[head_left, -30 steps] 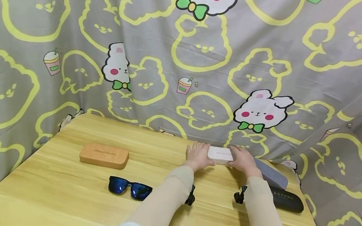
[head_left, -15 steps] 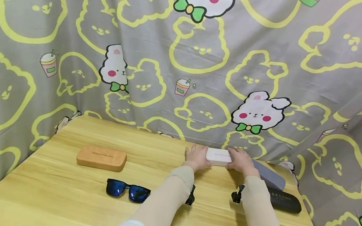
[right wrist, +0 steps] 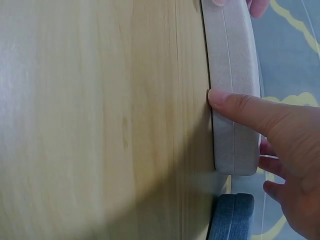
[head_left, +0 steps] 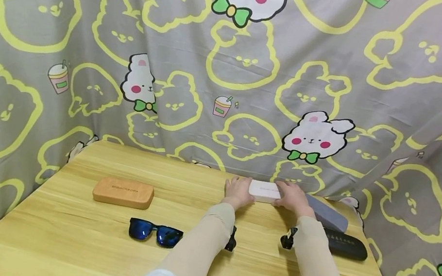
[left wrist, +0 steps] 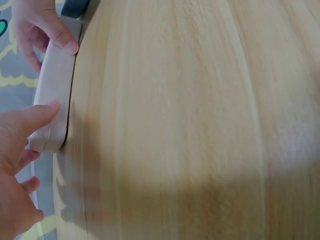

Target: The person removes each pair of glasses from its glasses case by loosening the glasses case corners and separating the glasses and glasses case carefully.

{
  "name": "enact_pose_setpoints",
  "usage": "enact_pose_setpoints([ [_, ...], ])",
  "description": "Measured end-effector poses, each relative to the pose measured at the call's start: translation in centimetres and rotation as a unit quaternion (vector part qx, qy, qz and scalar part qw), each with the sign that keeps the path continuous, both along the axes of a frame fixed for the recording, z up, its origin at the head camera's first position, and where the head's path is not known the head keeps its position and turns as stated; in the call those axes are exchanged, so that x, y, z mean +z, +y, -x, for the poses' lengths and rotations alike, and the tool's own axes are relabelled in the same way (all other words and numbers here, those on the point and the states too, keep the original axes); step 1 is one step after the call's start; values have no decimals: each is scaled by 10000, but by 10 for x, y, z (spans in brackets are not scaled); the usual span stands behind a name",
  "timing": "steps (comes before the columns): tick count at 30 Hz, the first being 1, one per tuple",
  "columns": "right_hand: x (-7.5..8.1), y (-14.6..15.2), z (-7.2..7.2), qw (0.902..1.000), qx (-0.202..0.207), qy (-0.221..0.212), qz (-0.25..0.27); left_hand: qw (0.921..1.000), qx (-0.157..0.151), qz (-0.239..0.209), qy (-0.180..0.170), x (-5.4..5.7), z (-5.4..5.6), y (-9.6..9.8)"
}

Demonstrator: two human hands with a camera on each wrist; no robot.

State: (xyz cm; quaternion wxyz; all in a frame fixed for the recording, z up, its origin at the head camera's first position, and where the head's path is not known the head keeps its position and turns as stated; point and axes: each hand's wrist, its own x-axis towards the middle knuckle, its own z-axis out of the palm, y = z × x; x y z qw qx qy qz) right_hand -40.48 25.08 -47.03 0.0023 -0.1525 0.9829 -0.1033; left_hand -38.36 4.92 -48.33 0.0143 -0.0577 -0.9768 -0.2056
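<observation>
1. Gripped at both ends, between thumb and fingers of two bare hands: white case [head_left: 263, 191]. Left hand [head_left: 239, 192] at the left end, right hand [head_left: 294, 198] toward the right end; both thumbs against the near side, other fingers round the far side.
2. Flat along the far edge of the wooden table [head_left: 72, 250], close to the curtain [head_left: 234, 61], with lettering on top too small to read.
3. Just beyond the right end, with a small gap between in the right wrist view: blue-grey case [head_left: 329, 216], slanted, partly hidden.
4. Nearer to the person: black case [head_left: 346, 245], partly behind the right sleeve [head_left: 322, 269].
5. Well apart, on the left: tan case [head_left: 123, 193], with dark lettering.
6. Between tan case and left sleeve [head_left: 202, 243], lower down: dark-framed sunglasses [head_left: 155, 233], with blue mirrored lenses.
7. All round behind: grey cloth with yellow outlines and white rabbits in green bows.
</observation>
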Motion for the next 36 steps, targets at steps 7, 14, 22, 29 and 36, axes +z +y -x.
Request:
enact_pose_setpoints([
  [7, -1, -3, -3, 9999, -65, 29, 107, 9999, 35, -90, 89, 0, -1, -2],
  [14, 2, -5, -8, 9998, 9, 65, 177, 9995, -6, 51, 327, 1, -5, -3],
  [22, 11, -9, -15, 9989, 125, 371, 260, 9978, 36, 117, 651, 6, -8, -8],
  [29, 15, -10, -22, 9969, 191, 690, 340, 9968, 55, -13, 800, 13, -14, -13],
  [36, 24, -14, -29, 9973, 36, 588, 441, 9954, 32, -270, 924, 21, -18, -21],
])
